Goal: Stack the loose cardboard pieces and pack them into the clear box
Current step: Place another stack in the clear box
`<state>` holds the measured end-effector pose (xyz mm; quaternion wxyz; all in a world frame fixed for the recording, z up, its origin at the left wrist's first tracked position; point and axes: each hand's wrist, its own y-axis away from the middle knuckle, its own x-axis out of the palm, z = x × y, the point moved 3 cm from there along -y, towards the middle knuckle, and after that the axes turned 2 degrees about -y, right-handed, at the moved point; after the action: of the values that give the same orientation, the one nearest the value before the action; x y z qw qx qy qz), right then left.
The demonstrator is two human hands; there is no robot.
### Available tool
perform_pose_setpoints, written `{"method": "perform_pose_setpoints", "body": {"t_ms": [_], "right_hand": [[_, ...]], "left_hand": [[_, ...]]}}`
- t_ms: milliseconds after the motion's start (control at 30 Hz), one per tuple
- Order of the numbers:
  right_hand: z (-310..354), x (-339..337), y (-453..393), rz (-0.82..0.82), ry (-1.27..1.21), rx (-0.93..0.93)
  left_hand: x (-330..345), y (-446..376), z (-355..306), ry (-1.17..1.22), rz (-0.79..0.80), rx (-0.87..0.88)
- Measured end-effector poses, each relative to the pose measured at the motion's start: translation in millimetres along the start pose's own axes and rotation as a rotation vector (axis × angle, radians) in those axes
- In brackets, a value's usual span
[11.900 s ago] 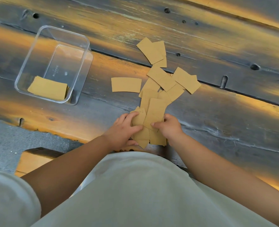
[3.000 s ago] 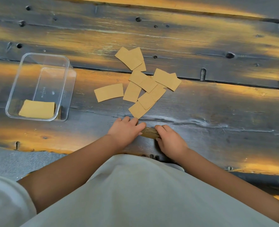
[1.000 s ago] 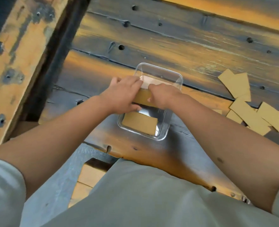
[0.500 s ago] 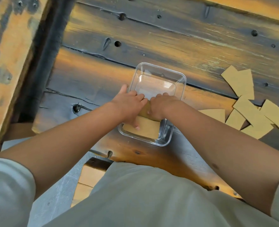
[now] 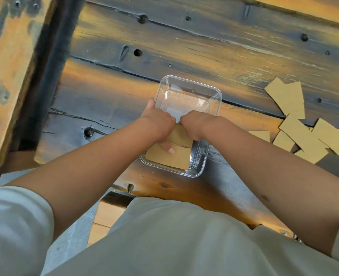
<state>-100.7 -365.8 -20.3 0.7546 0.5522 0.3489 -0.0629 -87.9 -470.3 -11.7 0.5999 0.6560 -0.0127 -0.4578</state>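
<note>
The clear box [image 5: 214,92] sits on the wooden planks in the middle of the view. Both my hands reach down into it. My left hand [image 5: 158,126] and my right hand [image 5: 192,126] are closed on the two ends of a cardboard stack [image 5: 179,137], low inside the box. A flat pile of cardboard [image 5: 170,158] lies on the box floor at the near end, just under the held stack. Several loose cardboard pieces [image 5: 302,132] lie scattered on the planks to the right.
The worn plank table [image 5: 204,46] has holes and cracks. A wooden beam [image 5: 7,62] runs along the left side, past a dark gap. The table's near edge [image 5: 164,193] is close to my body.
Both hands have lowered the cardboard stack from the box's rim down inside it, close above the pile on the floor. The view has shifted slightly.
</note>
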Motion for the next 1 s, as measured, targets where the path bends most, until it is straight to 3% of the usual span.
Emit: {"method": "perform_pose_setpoints", "body": {"t_ms": [300, 400, 500, 567, 633, 733, 833, 1000], "right_hand": [[-1, 5, 7, -0.032, 0.031, 0.001], [-13, -2, 21, -0.23, -0.089, -0.054], [-46, -4, 55, -0.568, -0.303, -0.133], [-85, 12, 80, -0.718, -0.395, -0.055], [-128, 42, 102, -0.707, -0.438, 0.116], [-185, 107, 135, -0.565, -0.543, 0.39], [-215, 172, 171, -0.442, -0.664, 0.582], [-235, 253, 216, -0.39, -0.747, 0.67]], "left_hand": [[2, -1, 1, 0.011, -0.015, -0.007], [0, 2, 3, 0.106, -0.085, -0.007], [-1, 8, 8, 0.201, -0.163, 0.007], [-5, 14, 5, 0.232, -0.23, 0.005], [-12, 19, -5, 0.247, -0.329, 0.007], [-31, 25, -37, 0.264, -0.497, 0.037], [-55, 26, -88, 0.289, -0.623, 0.155], [-83, -2, -182, 0.382, -0.531, 0.31]]}}
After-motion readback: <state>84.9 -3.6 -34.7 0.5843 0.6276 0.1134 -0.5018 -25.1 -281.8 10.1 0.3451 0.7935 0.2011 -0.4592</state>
